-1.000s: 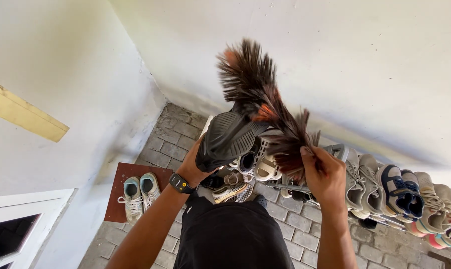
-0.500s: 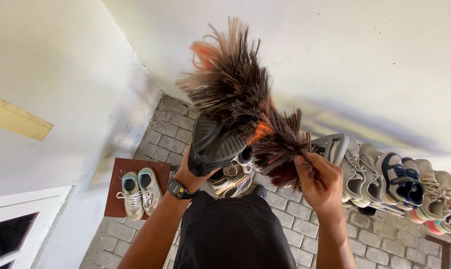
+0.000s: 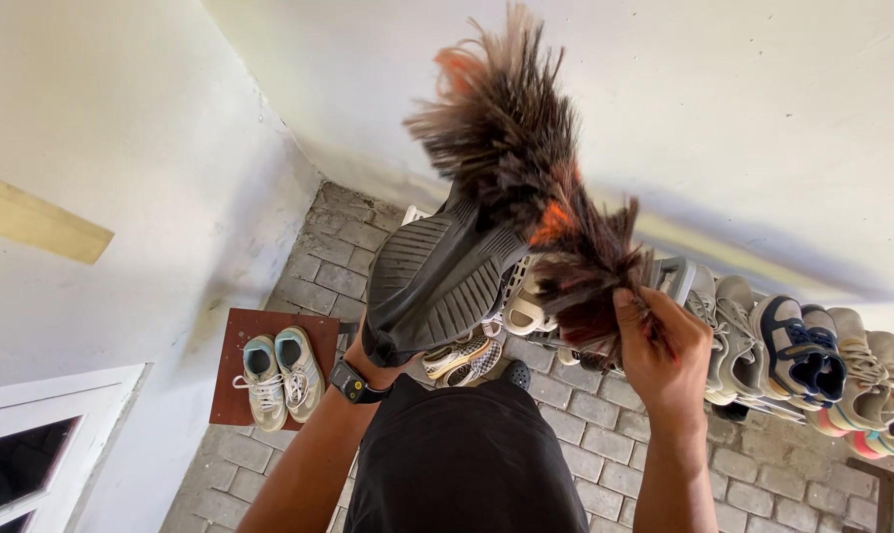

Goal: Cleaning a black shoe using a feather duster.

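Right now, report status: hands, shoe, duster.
Left hand grips black shoe, sole up. Right hand grips feather duster, feathers on the shoe's toe end. Shoe rack with sneakers beyond; nothing between.

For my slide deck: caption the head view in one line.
Left hand holds a dark shoe sole-up; right hand brushes it with a feather duster.

Black top [image 3: 462,464], dark wristwatch [image 3: 350,381]
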